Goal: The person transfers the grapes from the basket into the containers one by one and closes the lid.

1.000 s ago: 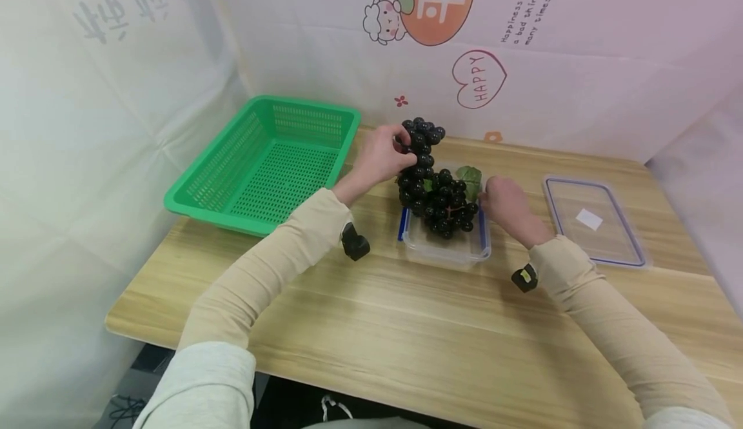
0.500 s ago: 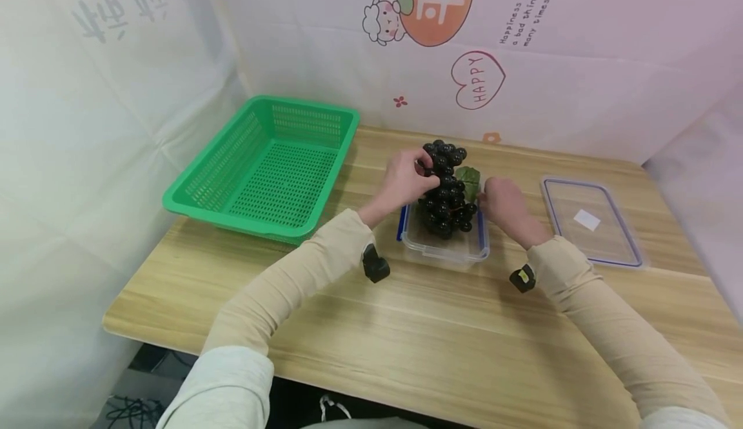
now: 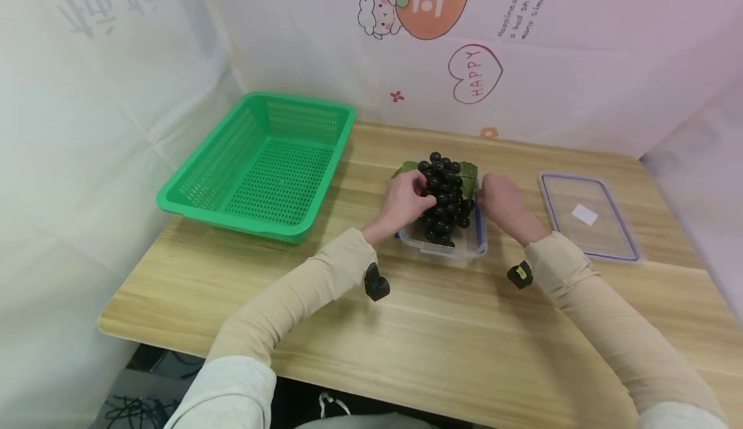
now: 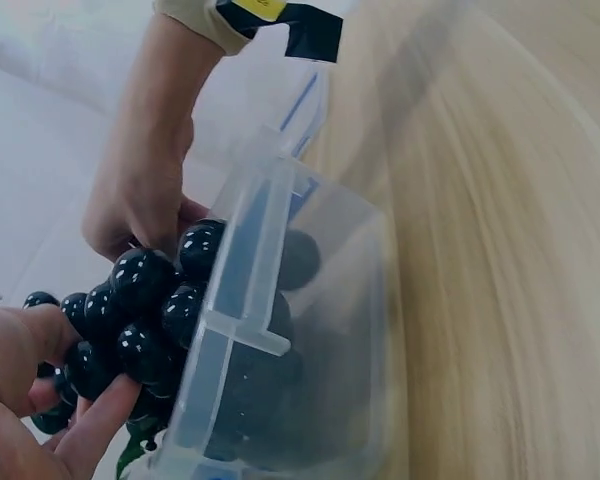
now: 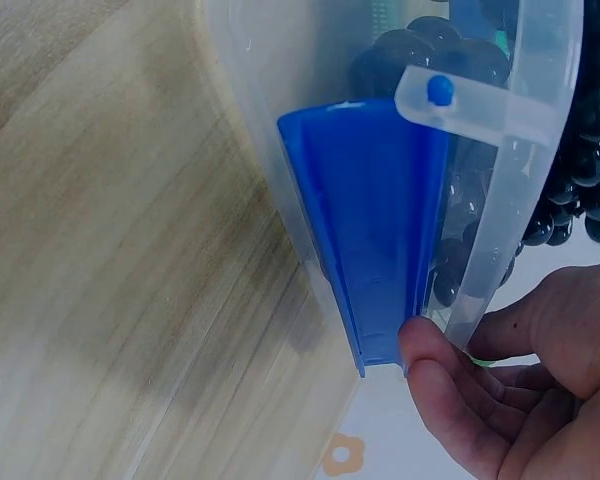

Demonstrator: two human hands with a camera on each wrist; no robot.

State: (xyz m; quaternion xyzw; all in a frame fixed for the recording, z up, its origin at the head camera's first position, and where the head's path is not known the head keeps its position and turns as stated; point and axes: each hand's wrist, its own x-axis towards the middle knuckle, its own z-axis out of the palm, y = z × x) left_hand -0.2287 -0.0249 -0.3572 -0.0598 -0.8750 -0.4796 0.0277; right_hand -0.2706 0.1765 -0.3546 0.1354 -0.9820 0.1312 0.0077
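Note:
A bunch of dark grapes point(image 3: 444, 198) with green leaves sits in a clear plastic container point(image 3: 441, 250) at the table's middle. My left hand point(image 3: 419, 195) grips the bunch from its left side, fingers curled round the berries point(image 4: 140, 320). At the container's right edge, my right hand point(image 3: 484, 198) holds the rim; its thumb point(image 5: 435, 350) touches the blue clasp point(image 5: 375, 220). The left wrist view shows the container wall point(image 4: 280, 300) with the grapes rising over its rim and the right hand point(image 4: 140, 190) behind them.
A green slotted basket point(image 3: 261, 164) stands at the table's back left. The container's clear lid point(image 3: 586, 216) with a blue seal lies flat at the right. White sheeting printed with cartoons closes off the back and sides.
My left hand has lowered the lifted part of the bunch rightward and down into the container. The right hand has stayed at the container's right edge.

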